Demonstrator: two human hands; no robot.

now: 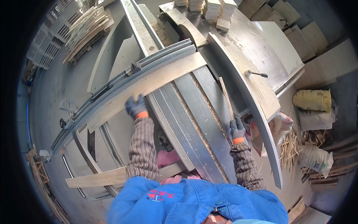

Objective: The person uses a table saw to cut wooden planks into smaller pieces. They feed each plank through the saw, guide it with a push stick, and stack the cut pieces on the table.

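A long pale wooden board lies against the metal fence across the saw table. My left hand, in a grey glove with an orange cuff, rests at the board's near edge, its thumb and fingers apart. To the right, a thin wooden strip points away from me beside the table's right side. My gloved right hand is closed around the strip's near end. Sawdust fills the table's long grooves.
A tall curved-looking rail runs along the right. Beyond it stand a lever handle and stacked wood blocks. Filled sacks and scrap strips lie at right. Another board extends at lower left, near metal frame bars.
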